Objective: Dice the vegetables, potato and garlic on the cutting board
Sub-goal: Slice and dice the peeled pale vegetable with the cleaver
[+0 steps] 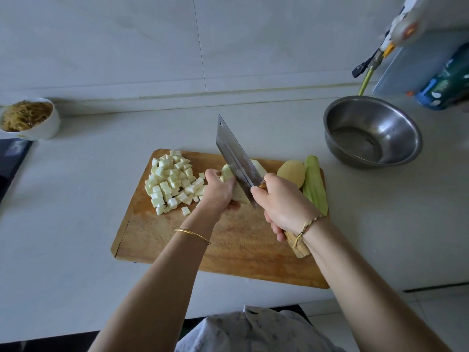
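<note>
Got the right grip [284, 201] wrapped round the wooden handle of the cleaver [236, 158], blade tipped up and slanting away to the far left. Got the left grip [218, 189] curled over a pale peeled chunk [226, 174], pinning it down mid cutting board [228, 250], knuckles right up beside the blade's left face. Can't tell whether touching the chunk with the edge yet or hovering just above. Looks like mid-dice, going by the heap of cubes [170, 181] on the board's far-left part, just beside the left grip. Worth noting for the next chop: chunk wedged between both grips, poking out either side of the blade, so probably just dropping straight down with fingertips tucked. Still to get through, by the look of it: potato [291, 174] and a long green vegetable [313, 184] just right of the cleaver, touching, long axis pointing away, way nearer the right grip. Spotted no garlic anywhere. Also got a steel bowl [373, 133] parked on the worktop [63, 199] beyond the board's far-right corner.
</note>
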`<action>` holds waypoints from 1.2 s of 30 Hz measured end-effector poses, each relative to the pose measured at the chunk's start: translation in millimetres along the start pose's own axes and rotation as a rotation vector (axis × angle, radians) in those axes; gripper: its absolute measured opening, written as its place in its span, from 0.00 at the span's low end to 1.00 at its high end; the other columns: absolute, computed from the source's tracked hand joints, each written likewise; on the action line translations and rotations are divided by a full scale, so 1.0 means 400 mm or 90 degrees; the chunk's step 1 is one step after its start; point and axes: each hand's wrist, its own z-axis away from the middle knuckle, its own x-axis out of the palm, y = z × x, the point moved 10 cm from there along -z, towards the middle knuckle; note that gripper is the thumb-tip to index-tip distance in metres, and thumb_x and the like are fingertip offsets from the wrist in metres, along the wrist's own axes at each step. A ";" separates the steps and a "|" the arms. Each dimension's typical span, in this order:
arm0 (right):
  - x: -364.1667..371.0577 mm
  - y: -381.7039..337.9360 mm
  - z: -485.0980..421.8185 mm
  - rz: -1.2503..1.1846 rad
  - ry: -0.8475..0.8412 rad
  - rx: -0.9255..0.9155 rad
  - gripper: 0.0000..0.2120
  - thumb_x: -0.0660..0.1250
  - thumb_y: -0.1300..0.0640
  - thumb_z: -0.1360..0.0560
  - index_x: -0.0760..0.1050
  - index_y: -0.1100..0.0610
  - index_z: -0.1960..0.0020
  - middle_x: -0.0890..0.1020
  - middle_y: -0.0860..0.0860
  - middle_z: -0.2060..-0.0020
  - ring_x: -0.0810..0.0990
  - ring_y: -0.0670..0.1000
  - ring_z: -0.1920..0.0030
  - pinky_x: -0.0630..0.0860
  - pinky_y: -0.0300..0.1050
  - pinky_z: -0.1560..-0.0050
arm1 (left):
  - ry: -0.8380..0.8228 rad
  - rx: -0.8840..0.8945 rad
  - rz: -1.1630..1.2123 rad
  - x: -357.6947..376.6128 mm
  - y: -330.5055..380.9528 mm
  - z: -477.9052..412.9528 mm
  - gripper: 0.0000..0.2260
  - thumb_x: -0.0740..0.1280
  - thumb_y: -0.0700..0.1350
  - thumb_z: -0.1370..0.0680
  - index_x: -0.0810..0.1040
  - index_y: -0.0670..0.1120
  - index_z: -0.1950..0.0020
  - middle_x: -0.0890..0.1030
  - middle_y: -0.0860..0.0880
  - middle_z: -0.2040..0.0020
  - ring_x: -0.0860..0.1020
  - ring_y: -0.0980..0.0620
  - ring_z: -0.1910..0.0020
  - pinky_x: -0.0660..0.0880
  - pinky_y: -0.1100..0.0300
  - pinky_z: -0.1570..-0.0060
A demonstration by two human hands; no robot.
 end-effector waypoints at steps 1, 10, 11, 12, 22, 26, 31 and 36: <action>0.001 0.003 0.005 0.008 -0.005 0.003 0.10 0.54 0.52 0.19 0.65 0.58 0.53 0.73 0.55 0.70 0.69 0.47 0.85 0.71 0.42 0.83 | 0.002 -0.002 0.002 -0.001 -0.001 0.000 0.16 0.59 0.51 0.19 0.59 0.47 0.36 0.78 0.40 0.52 0.77 0.48 0.73 0.74 0.61 0.77; 0.002 0.006 0.000 0.000 -0.016 0.019 0.08 0.54 0.54 0.19 0.65 0.60 0.50 0.72 0.56 0.70 0.69 0.49 0.84 0.72 0.42 0.82 | 0.013 -0.013 0.024 0.006 -0.008 -0.003 0.14 0.58 0.49 0.19 0.59 0.49 0.36 0.77 0.41 0.50 0.76 0.48 0.70 0.74 0.61 0.76; 0.004 0.010 0.006 0.012 -0.019 0.020 0.09 0.53 0.54 0.19 0.65 0.59 0.50 0.72 0.56 0.70 0.69 0.49 0.84 0.72 0.43 0.82 | 0.017 -0.012 0.025 0.005 -0.008 -0.004 0.14 0.59 0.50 0.19 0.60 0.49 0.36 0.76 0.41 0.49 0.77 0.48 0.69 0.74 0.62 0.76; 0.005 0.011 0.010 0.022 -0.019 0.020 0.09 0.53 0.53 0.19 0.65 0.59 0.49 0.73 0.56 0.70 0.70 0.49 0.84 0.73 0.43 0.82 | 0.021 -0.010 0.025 0.005 -0.009 -0.007 0.14 0.59 0.50 0.19 0.60 0.49 0.36 0.76 0.40 0.47 0.77 0.47 0.68 0.74 0.62 0.76; 0.026 0.013 -0.002 0.051 -0.014 0.013 0.09 0.53 0.53 0.18 0.65 0.59 0.50 0.73 0.55 0.70 0.70 0.48 0.84 0.70 0.40 0.83 | 0.020 -0.015 0.048 0.003 -0.018 -0.008 0.13 0.58 0.48 0.18 0.60 0.49 0.36 0.75 0.40 0.45 0.78 0.47 0.64 0.80 0.55 0.67; 0.037 0.019 -0.038 0.033 -0.011 0.020 0.10 0.53 0.55 0.19 0.63 0.56 0.58 0.73 0.55 0.69 0.70 0.49 0.83 0.66 0.36 0.84 | 0.029 -0.003 0.029 0.008 -0.017 -0.012 0.12 0.60 0.49 0.20 0.61 0.50 0.39 0.76 0.39 0.45 0.79 0.46 0.65 0.78 0.57 0.70; 0.048 0.034 -0.062 0.043 -0.013 0.018 0.12 0.55 0.55 0.19 0.61 0.55 0.61 0.72 0.55 0.69 0.71 0.49 0.80 0.65 0.40 0.81 | 0.031 -0.004 0.024 0.013 -0.014 -0.010 0.11 0.61 0.51 0.20 0.60 0.53 0.42 0.73 0.38 0.42 0.80 0.40 0.54 0.73 0.63 0.77; 0.076 0.033 -0.080 0.102 -0.006 0.002 0.12 0.57 0.54 0.19 0.63 0.56 0.60 0.71 0.51 0.69 0.70 0.48 0.76 0.62 0.40 0.78 | 0.019 0.002 0.033 0.008 -0.021 -0.010 0.13 0.59 0.49 0.19 0.61 0.50 0.37 0.75 0.40 0.44 0.80 0.45 0.57 0.77 0.59 0.72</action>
